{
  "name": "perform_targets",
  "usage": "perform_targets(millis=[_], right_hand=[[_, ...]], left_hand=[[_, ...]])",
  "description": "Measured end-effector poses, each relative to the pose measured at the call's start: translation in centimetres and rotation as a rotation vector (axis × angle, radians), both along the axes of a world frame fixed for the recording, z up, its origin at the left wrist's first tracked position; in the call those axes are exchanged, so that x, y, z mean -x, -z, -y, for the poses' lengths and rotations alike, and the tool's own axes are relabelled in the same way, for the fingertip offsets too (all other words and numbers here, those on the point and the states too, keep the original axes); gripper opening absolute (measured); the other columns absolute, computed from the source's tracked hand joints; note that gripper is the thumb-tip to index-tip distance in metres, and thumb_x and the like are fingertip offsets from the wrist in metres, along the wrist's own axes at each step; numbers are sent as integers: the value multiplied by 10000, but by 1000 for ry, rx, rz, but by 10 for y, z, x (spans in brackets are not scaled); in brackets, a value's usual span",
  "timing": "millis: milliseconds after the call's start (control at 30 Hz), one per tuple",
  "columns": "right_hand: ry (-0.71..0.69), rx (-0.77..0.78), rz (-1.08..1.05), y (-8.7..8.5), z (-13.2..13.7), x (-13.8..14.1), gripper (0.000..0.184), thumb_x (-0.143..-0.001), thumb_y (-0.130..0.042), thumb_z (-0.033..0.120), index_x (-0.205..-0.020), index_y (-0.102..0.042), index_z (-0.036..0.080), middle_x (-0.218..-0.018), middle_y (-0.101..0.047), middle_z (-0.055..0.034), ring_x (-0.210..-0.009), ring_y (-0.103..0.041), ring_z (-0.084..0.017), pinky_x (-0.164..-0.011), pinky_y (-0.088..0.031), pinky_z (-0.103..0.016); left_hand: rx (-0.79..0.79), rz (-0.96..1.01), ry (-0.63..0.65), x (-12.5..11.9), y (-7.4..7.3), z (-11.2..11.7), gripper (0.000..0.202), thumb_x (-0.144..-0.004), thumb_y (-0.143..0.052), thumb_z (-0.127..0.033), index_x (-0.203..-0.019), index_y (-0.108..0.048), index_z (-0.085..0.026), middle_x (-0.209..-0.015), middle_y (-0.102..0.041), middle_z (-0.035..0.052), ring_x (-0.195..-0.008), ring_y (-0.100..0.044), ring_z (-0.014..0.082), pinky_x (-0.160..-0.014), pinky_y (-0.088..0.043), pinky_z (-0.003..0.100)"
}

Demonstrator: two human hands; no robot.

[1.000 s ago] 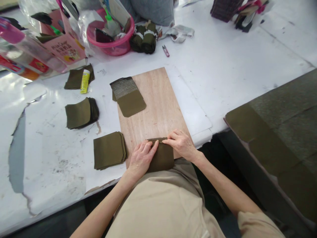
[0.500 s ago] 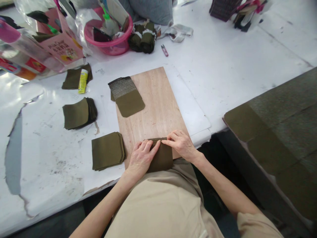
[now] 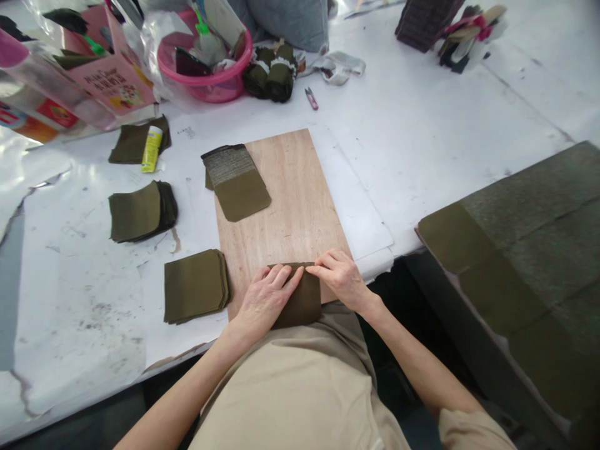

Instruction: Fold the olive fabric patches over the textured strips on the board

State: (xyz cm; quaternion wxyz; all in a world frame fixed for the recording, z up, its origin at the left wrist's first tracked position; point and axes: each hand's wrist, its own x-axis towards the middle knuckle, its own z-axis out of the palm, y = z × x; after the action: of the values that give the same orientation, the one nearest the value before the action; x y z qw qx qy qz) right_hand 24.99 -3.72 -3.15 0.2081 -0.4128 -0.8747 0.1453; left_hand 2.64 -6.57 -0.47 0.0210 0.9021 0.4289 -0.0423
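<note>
A small olive fabric piece (image 3: 305, 300) lies at the near end of a wooden board (image 3: 285, 206). My left hand (image 3: 265, 299) lies flat on the piece's left part, fingers stretched toward its top edge. My right hand (image 3: 341, 278) pinches that folded top edge with fingertips pressed together. Farther up the board sits another olive piece (image 3: 235, 182) with a grey woven lining showing.
Stacks of olive pieces (image 3: 194, 285) (image 3: 140, 211) (image 3: 132, 141) lie left of the board on the white table. A yellow glue tube (image 3: 150, 149), pink basin (image 3: 206, 56), bundled rolls (image 3: 272, 72) and small snips (image 3: 312, 98) sit farther back. A dark olive sheet (image 3: 520, 250) covers a surface at right.
Both hands stay on the piece's top edge with hardly any motion. The view has shifted slightly, moving things a little left in frame.
</note>
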Motion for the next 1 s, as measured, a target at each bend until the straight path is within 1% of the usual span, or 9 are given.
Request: perform_targets(millis=[167, 367, 467, 567, 800, 900, 1000], right_hand=[[6, 4, -17, -1, 0, -1, 202, -953, -520, 215, -1051, -696, 229, -911, -638, -44, -926, -513, -171, -827, -423, -306], [38, -4, -21, -1, 1, -4, 190, -944, -537, 212, -1038, -700, 230, -907, -641, -39, -912, -514, -169, -807, -436, -295], [44, -2, -21, 0, 3, -5, 191, -938, -547, 204, -1048, -700, 235, -906, -643, -40, -908, -517, -167, -801, -441, -292], [50, 11, -28, 0, 3, -6, 195, -937, -545, 201, -1053, -699, 234, -908, -647, -41, -910, -519, -170, -798, -447, -291], [79, 71, -100, -6, 3, -8, 193, -945, -531, 218, -1062, -684, 202, -909, -654, -49, -911, -532, -172, -805, -472, -289], [94, 81, -113, -8, 2, -7, 189, -940, -544, 235, -1061, -686, 199, -909, -657, -51, -912, -538, -174, -819, -474, -297], [92, 70, -77, -9, 2, -5, 169, -934, -555, 237, -1008, -706, 220, -899, -659, -49, -907, -541, -175, -812, -467, -301]], left_hand=[[4, -3, 16, -2, -3, -1, 456, -924, -467, -120, -1376, -428, -164, -1142, -573, 99, -1050, -548, 217, -907, -452, 361], [17, 21, 2, -2, 2, 0, 482, -919, -476, -125, -1393, -410, -181, -1133, -569, 93, -1019, -553, 211, -900, -449, 354], [41, 29, -6, -2, 2, 0, 494, -921, -465, -118, -1404, -400, -199, -1139, -568, 90, -1034, -551, 207, -909, -443, 351], [70, 8, -2, -3, 0, -2, 494, -924, -453, -120, -1409, -394, -194, -1147, -562, 96, -1047, -547, 215, -905, -444, 362], [80, -22, 8, -6, -6, -5, 486, -932, -452, -142, -1411, -394, -199, -1103, -564, 88, -1015, -546, 221, -881, -447, 362], [74, -11, 8, -7, -5, -5, 477, -931, -452, -146, -1402, -401, -197, -1093, -560, 88, -1020, -540, 221, -874, -445, 361], [68, 7, 11, -6, -4, -5, 489, -927, -451, -140, -1407, -386, -201, -1089, -553, 87, -1024, -534, 222, -858, -444, 358]])
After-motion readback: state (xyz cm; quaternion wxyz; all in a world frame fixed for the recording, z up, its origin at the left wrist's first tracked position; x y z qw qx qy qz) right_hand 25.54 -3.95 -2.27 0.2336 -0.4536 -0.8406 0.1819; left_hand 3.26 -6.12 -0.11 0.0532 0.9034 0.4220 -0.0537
